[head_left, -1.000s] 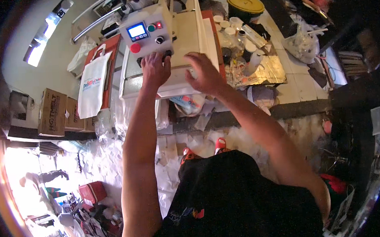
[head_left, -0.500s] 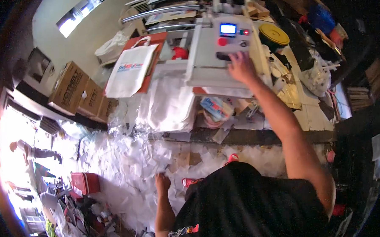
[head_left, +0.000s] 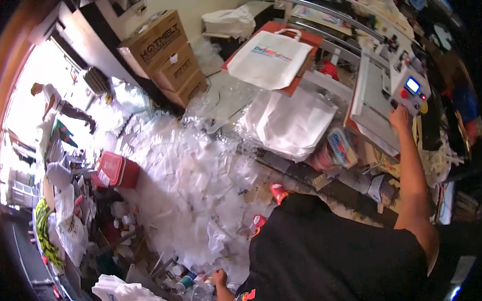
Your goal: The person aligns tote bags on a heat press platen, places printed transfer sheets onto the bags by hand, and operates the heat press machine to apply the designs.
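My right hand (head_left: 400, 117) is closed at the front of a heat-press machine's control box (head_left: 408, 84), where a dark handle showed a moment ago; the fingers now cover it. Beside that hand, the box carries a lit screen and a red button. My left hand (head_left: 219, 278) hangs low by my side with its fingers curled in, and nothing shows in it. A white printed tote bag (head_left: 269, 58) lies flat on the machine's red-orange platen (head_left: 312, 40). Below it sits a stack of plain white bags (head_left: 288, 121).
White scraps (head_left: 183, 190) cover the floor. Cardboard boxes (head_left: 164, 51) stand against the wall, and a red cooler (head_left: 121, 169) sits on the left. A pile of white bags (head_left: 131, 295) is at lower left. Another person (head_left: 56, 99) is in the bright doorway.
My view has turned left, so the machine appears further right and the pile of bags at lower left has come in. My right hand stays at the control box; the tote bag remains on the platen.
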Demonstrator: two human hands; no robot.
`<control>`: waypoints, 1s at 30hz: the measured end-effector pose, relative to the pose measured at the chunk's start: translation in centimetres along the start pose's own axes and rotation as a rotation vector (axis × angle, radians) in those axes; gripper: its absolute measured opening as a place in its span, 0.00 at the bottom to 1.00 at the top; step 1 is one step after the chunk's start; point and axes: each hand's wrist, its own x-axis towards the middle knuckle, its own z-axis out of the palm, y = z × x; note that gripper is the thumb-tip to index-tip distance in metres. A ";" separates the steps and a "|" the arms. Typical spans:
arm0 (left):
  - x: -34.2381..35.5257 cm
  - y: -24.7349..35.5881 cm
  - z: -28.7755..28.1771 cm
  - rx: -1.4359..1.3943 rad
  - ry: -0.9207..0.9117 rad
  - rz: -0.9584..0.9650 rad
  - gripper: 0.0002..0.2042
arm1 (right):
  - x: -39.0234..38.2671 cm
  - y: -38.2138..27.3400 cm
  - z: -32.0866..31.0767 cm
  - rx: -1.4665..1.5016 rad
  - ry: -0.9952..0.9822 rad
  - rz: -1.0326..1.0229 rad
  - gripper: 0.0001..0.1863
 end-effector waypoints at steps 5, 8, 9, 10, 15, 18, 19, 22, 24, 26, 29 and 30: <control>1.6 7.1 2.7 -0.276 -0.013 0.037 0.19 | -0.3 -16.6 1.5 0.373 -0.059 -0.294 0.11; 3.3 16.6 -0.3 -0.347 -0.307 0.011 0.16 | 2.5 -24.0 4.1 0.491 -0.148 -0.236 0.11; 4.0 20.3 -1.1 -0.382 -0.308 0.010 0.15 | 4.3 -24.8 6.3 0.491 -0.122 -0.235 0.10; 5.1 23.2 -2.1 -0.426 -0.293 0.011 0.14 | 6.6 -27.1 8.5 0.492 -0.095 -0.251 0.10; 8.8 28.9 -10.1 -0.501 -0.230 -0.079 0.15 | 14.0 -38.9 17.1 0.612 -0.215 -0.176 0.12; 11.0 31.9 -14.4 -0.541 -0.133 -0.039 0.15 | 18.2 -41.1 24.1 0.586 -0.149 -0.219 0.14; 10.9 33.0 -15.5 -0.496 -0.032 -0.127 0.15 | 18.9 -42.9 25.1 0.539 -0.141 -0.186 0.15; 11.8 36.7 -18.4 -0.445 -0.042 -0.119 0.15 | 19.6 -44.6 26.7 0.394 -0.161 -0.084 0.18; 12.4 39.0 -19.4 -0.393 -0.073 -0.102 0.16 | 20.0 -44.5 26.8 0.293 -0.192 -0.017 0.20; 13.1 41.8 -19.8 -0.341 -0.118 -0.008 0.16 | 21.3 -43.7 25.9 0.469 -0.444 0.025 0.25; 15.7 42.9 -19.9 -0.291 -0.176 -0.078 0.16 | 22.7 -44.8 24.4 0.573 -0.670 0.091 0.27; 16.4 42.9 -19.9 -0.274 -0.218 -0.090 0.17 | 22.6 -45.9 24.3 0.576 -0.664 0.087 0.27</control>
